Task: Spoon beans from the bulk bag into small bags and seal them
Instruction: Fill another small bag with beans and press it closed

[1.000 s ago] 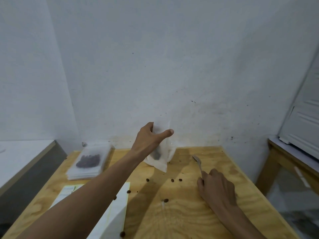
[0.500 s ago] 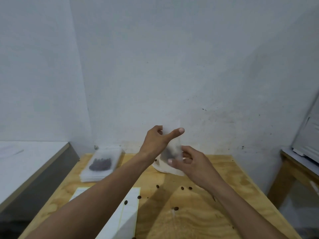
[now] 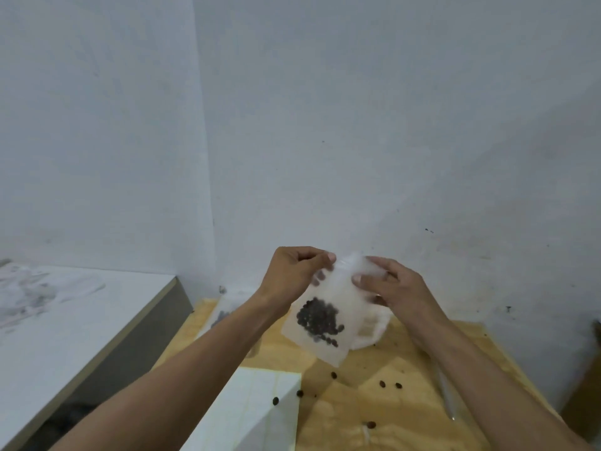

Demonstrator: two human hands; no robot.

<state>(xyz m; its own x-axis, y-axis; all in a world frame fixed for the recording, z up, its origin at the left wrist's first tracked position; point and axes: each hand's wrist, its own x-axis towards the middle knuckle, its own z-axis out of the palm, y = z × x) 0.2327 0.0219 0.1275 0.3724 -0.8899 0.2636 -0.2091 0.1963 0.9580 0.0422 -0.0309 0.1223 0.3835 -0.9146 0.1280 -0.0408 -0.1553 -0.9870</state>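
Note:
A small translucent bag (image 3: 338,294) hangs in the air above the plywood table (image 3: 406,415), with a clump of dark beans (image 3: 317,319) in its lower part. My left hand (image 3: 292,275) pinches the bag's top left corner. My right hand (image 3: 390,284) pinches the top right edge. Behind the bag, a white bulk bag (image 3: 374,330) lies on the table, mostly hidden. A spoon (image 3: 447,395) lies on the table under my right forearm. A stack of filled small bags (image 3: 221,315) sits at the back left, partly behind my left arm.
Several loose beans (image 3: 388,384) are scattered on the table. A white sheet of paper (image 3: 257,408) lies at the front left. A white counter (image 3: 65,320) stands to the left, and the wall is close behind.
My right hand left the spoon on the table and rose to the small bag. Both hands now grip the bag's top edge, and the bag is lifted higher and closer to me.

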